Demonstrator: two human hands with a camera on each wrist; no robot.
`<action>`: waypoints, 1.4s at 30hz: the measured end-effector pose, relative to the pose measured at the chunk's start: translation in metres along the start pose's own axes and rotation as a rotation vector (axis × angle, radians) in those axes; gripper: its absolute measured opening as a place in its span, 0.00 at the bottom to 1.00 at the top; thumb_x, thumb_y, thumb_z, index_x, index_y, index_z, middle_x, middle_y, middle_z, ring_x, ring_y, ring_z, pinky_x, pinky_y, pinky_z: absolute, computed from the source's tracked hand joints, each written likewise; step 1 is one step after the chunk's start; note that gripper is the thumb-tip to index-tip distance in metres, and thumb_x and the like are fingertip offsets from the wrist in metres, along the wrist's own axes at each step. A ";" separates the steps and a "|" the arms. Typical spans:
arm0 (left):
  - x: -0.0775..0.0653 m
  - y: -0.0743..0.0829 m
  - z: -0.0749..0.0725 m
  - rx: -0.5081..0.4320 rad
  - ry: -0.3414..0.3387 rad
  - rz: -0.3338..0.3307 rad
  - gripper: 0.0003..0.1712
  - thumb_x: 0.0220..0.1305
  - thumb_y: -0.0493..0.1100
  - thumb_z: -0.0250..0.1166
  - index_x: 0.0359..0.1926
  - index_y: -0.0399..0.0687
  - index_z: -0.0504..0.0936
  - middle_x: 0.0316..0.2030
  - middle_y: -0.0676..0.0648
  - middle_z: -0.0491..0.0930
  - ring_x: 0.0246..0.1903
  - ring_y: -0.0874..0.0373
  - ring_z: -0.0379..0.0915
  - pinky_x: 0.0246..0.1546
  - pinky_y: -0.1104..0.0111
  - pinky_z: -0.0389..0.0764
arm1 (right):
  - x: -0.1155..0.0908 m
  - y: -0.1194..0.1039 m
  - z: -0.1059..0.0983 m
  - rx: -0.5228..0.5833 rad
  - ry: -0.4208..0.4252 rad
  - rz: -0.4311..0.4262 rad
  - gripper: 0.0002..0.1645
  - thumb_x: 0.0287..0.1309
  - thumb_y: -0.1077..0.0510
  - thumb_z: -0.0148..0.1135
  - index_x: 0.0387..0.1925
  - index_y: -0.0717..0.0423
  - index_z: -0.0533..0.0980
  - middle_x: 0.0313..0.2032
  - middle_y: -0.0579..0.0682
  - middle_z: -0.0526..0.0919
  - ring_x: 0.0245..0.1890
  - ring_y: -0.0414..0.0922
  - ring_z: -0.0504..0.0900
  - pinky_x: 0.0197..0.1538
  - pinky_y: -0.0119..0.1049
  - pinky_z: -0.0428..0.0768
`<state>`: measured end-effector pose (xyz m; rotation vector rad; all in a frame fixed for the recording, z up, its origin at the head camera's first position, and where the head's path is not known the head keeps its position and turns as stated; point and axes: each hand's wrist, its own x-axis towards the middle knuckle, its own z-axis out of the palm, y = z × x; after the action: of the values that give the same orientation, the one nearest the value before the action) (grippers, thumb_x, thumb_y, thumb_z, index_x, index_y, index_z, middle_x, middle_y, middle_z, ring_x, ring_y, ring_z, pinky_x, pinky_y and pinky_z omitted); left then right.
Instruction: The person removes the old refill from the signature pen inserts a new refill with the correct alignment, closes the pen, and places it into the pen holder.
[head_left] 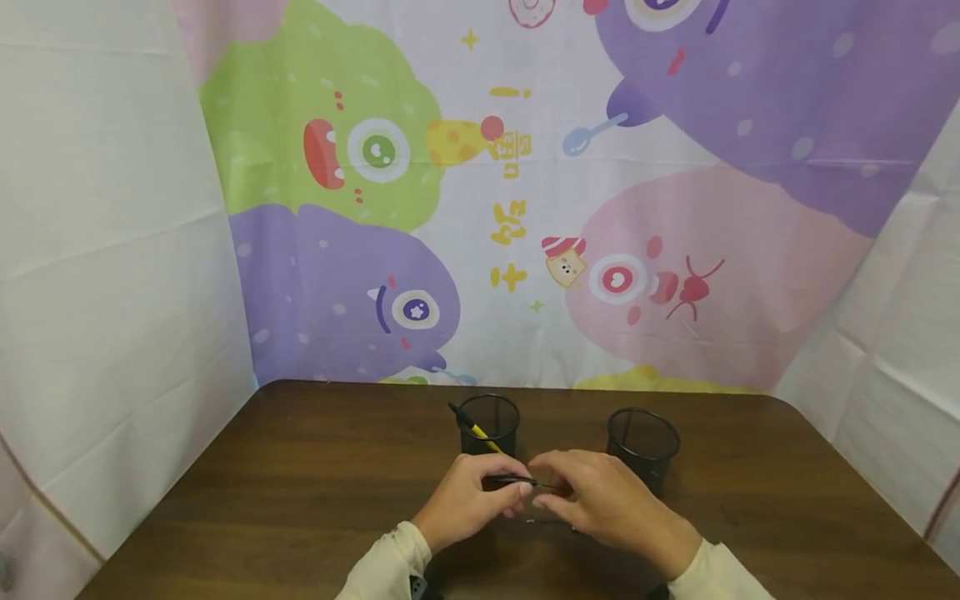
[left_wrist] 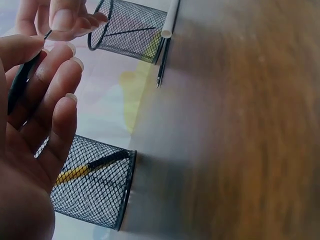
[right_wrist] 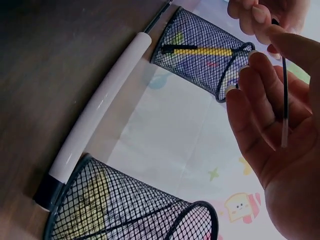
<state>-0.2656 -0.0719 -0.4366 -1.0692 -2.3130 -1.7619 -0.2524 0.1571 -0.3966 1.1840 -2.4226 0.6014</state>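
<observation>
Big brown table [head_left: 322, 479]. Left hand [head_left: 468, 502] is in front of the mesh cup [head_left: 511, 433] with the yellow pen [head_left: 479, 432], right hand [head_left: 615, 507] off front-right. Left's pinching a slim dark piece [left_wrist: 21, 82] in front of it, right's got a skinny refill [right_wrist: 285, 95] pinched, front-right.

From between left hand [head_left: 474, 497] and right hand [head_left: 618, 506], one cup [head_left: 471, 446] is being seen at eleven o'clock, a pen [head_left: 477, 429] being held inside; another cup [head_left: 652, 468] is being spotted at two. Before it, on the table [head_left: 300, 475], a tube [right_wrist: 102, 102] is being seen, a refill [left_wrist: 163, 62] being caught at its nine.
</observation>
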 end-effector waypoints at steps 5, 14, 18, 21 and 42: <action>0.000 -0.002 -0.001 0.013 0.017 -0.011 0.05 0.68 0.45 0.67 0.42 0.52 0.86 0.27 0.47 0.86 0.23 0.58 0.83 0.29 0.64 0.86 | -0.002 0.003 -0.002 -0.012 -0.010 0.026 0.19 0.55 0.51 0.76 0.48 0.49 0.81 0.30 0.32 0.79 0.28 0.28 0.75 0.30 0.26 0.78; -0.001 -0.001 -0.002 0.004 0.057 -0.023 0.05 0.68 0.41 0.67 0.42 0.46 0.85 0.26 0.48 0.86 0.22 0.56 0.83 0.27 0.64 0.86 | -0.005 0.007 -0.007 -0.010 0.003 0.023 0.14 0.57 0.54 0.74 0.43 0.50 0.81 0.33 0.35 0.82 0.32 0.30 0.79 0.32 0.28 0.80; -0.001 0.007 -0.003 0.024 0.075 -0.046 0.04 0.67 0.36 0.67 0.41 0.42 0.85 0.26 0.43 0.85 0.23 0.50 0.84 0.27 0.61 0.86 | -0.006 0.010 -0.011 0.002 -0.010 0.052 0.13 0.58 0.55 0.73 0.43 0.50 0.79 0.33 0.36 0.82 0.32 0.31 0.80 0.32 0.29 0.80; -0.001 0.021 -0.003 0.025 0.078 -0.050 0.04 0.67 0.33 0.66 0.41 0.38 0.84 0.26 0.39 0.85 0.23 0.46 0.84 0.27 0.60 0.87 | -0.007 0.013 -0.014 0.016 -0.036 0.087 0.13 0.58 0.55 0.73 0.42 0.47 0.78 0.34 0.35 0.82 0.32 0.31 0.79 0.33 0.29 0.80; -0.002 0.037 -0.007 0.037 0.093 -0.051 0.03 0.66 0.33 0.66 0.40 0.38 0.84 0.25 0.41 0.85 0.23 0.47 0.84 0.27 0.64 0.86 | -0.005 0.017 -0.019 0.013 0.021 0.036 0.10 0.55 0.61 0.73 0.32 0.43 0.80 0.29 0.29 0.78 0.28 0.27 0.75 0.31 0.28 0.78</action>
<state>-0.2468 -0.0746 -0.4043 -0.9105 -2.3275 -1.7392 -0.2600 0.1797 -0.3868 1.1359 -2.4312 0.6385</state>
